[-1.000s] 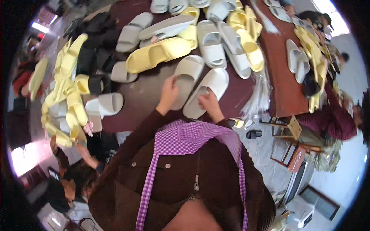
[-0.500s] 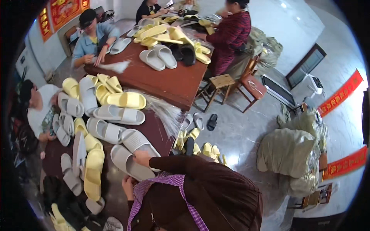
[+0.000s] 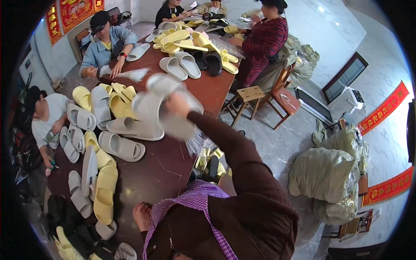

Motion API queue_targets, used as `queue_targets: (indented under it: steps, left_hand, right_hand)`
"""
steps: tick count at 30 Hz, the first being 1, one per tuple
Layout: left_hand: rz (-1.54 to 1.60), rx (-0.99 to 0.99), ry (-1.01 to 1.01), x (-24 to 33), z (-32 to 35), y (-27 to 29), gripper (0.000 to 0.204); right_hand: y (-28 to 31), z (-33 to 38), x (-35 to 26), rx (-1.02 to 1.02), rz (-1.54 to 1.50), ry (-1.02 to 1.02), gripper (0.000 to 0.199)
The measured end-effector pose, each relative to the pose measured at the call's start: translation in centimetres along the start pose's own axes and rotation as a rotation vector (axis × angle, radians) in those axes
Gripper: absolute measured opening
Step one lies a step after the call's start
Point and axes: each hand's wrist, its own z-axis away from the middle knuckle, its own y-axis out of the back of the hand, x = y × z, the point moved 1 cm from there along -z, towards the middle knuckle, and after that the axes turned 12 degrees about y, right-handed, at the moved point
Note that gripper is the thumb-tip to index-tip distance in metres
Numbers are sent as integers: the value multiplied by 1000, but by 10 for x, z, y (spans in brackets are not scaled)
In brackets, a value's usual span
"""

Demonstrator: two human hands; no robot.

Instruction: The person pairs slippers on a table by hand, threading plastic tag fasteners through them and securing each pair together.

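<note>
Raised over the far edge of the near table, my right hand [image 3: 177,105] grips a pair of grey slippers [image 3: 184,126], blurred by motion. My left hand [image 3: 141,216] rests at the near edge of the table [image 3: 151,182], beside my purple checked apron [image 3: 173,206]. Its fingers are loosely bent and apart, with nothing in them. Grey slippers [image 3: 121,146] and yellow slippers [image 3: 105,195] lie along the left half of this table. A bundle of clear strands [image 3: 195,145] shows partly behind the lifted pair.
A second table [image 3: 208,93] ahead bears heaped yellow, grey and black slippers [image 3: 189,65]. Several people sit or stand around the tables, one holding white strands [image 3: 134,74]. A stool [image 3: 250,93], a chair [image 3: 284,100] and large stuffed sacks [image 3: 327,173] stand right. More slippers [image 3: 212,164] lie beyond the near table.
My right hand has lifted the grey pair off the near table and carried it forward. My left hand has come away from the slippers and lies lower, at the table edge.
</note>
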Motion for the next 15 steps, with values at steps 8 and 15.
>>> queue_targets:
  steps: [8, 15]
  left_hand:
    - [454, 159, -8, 6, -23, 92, 18]
    - [618, 219, -207, 48, -23, 128, 44]
  right_hand:
    - [110, -94, -14, 490, -279, 241, 32]
    - [-36, 99, -68, -343, -781, 156, 19]
